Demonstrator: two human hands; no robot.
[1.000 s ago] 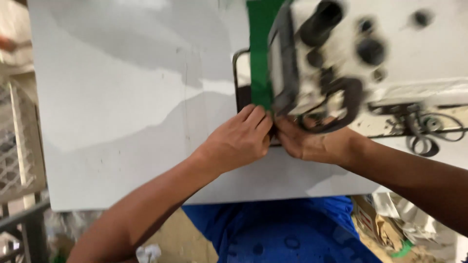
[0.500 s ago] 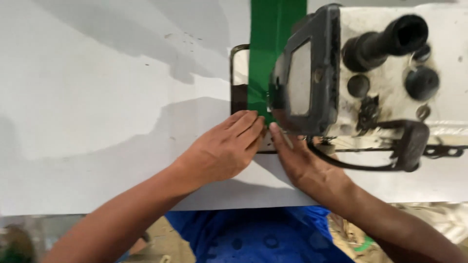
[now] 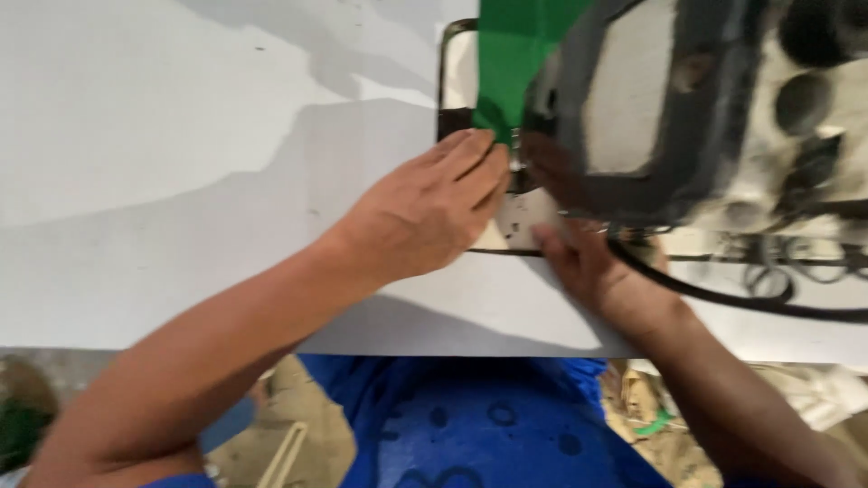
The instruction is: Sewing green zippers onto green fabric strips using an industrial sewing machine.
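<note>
Your left hand lies palm down on the white table, forearm reaching in from the lower left. Its fingers are straight and close together, their tips pressing the near end of the green cloth flat, right beside the sewing machine. The cloth runs away from you along the machine's left side. Your right hand reaches under the machine head; its fingers are hidden there, so I cannot tell their grip.

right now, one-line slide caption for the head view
Left hand presses green fabric at a sewing machine; right hand beneath it.
</note>
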